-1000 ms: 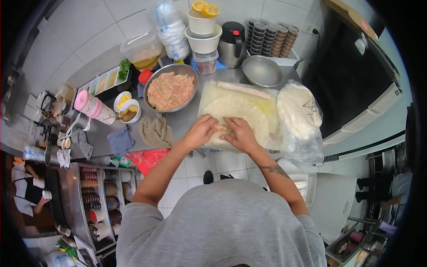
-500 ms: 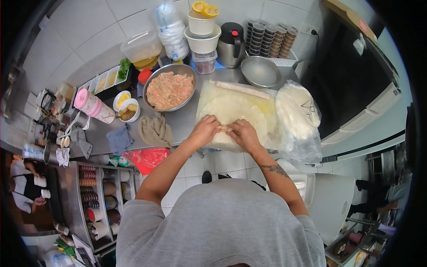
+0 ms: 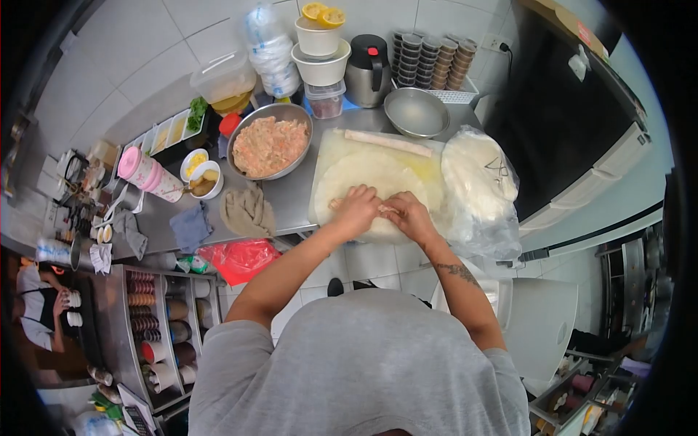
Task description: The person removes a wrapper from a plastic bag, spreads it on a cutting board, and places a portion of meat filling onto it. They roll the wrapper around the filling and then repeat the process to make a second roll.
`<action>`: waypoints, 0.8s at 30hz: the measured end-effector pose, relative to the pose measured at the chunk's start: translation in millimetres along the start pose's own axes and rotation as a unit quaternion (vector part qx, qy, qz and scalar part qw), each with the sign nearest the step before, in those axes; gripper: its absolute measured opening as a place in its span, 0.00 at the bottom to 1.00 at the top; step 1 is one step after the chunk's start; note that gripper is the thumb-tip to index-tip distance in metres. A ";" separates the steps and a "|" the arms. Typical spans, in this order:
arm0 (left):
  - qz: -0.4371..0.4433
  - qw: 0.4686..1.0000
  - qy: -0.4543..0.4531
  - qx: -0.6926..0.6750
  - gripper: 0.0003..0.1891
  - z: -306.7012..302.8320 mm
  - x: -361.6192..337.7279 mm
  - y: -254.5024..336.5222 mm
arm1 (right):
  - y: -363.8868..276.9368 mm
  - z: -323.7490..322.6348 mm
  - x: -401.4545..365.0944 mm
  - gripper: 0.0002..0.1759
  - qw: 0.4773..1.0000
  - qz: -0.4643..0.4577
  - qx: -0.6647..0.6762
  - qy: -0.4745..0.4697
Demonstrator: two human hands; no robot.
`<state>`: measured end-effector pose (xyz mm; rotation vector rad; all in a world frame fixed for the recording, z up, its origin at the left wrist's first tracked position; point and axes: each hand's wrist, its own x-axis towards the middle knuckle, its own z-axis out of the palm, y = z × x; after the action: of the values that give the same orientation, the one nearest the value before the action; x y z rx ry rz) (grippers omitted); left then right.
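A thin round sheet of wrapper dough [image 3: 389, 168] lies on a pale cutting board [image 3: 326, 145]. Along its near side runs a strip of pinkish minced filling [image 3: 336, 204], partly hidden under my hands. My left hand [image 3: 356, 212] has its fingers closed and pressed down on this strip. Beside it, my right hand [image 3: 407, 216] pinches the filling with thumb and fingertips. Across the board's far edge rests a long pale roll [image 3: 387, 142]. To the left stands a steel bowl [image 3: 308, 125] of the same-looking filling.
At the board's right is a plastic bag of stacked wrapper sheets [image 3: 476, 178]. Behind are a metal pan [image 3: 416, 112], a thermal jug [image 3: 368, 71] and stacked sauce cups [image 3: 429, 62]. Cloths [image 3: 247, 211] and small bowls [image 3: 209, 180] sit left. Another person [image 3: 43, 305] stands far left.
Both hands have shifted slightly rightward along the wrapper, and filling now shows to the left of my left hand. The view has moved a little.
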<state>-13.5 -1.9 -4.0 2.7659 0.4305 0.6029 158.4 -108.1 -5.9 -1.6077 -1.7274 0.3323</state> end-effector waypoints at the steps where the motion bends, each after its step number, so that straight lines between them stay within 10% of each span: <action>1: 0.009 1.000 -0.018 0.017 0.10 6.5 5.2 0.7 | 0.6 -1.3 -1.3 0.18 1.000 -0.003 0.001 0.001; 11: 0.011 0.999 -0.035 -0.035 0.15 18.8 19.8 11.4 | 20.4 -22.4 -7.4 0.22 0.999 0.015 -0.002 -0.040; 24: -0.344 0.884 0.107 0.297 0.13 -153.1 -49.6 -136.6 | 10.7 -20.5 -17.6 0.21 0.997 0.072 -0.014 0.012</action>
<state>-155.0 137.4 67.4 2.7434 1.8126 0.6566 179.0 -128.7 -4.5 -1.7546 -1.6092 0.3576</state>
